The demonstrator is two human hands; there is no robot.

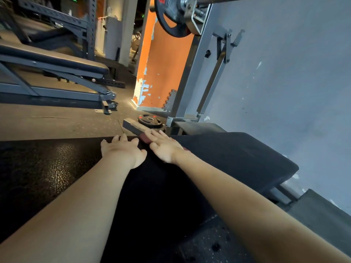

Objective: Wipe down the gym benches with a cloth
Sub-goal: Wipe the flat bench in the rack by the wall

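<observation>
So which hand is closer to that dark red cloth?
Right. The right hand lies flat on top of the cloth, pressing it to the far edge of the black bench. The left hand rests on the bench just left of the cloth.

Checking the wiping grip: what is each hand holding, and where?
Nothing is gripped. The right hand presses flat on the red cloth; the left hand rests on the bench.

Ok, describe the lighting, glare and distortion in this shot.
Head view: warm light falls on the brown speckled floor at left and raises speckled glare on the black textured bench pad; the pad between the forearms is near black, detail lost; the dark red cloth under the flat right hand barely shows; the wide lens tilts the scene and leans the grey steel upright.
</observation>
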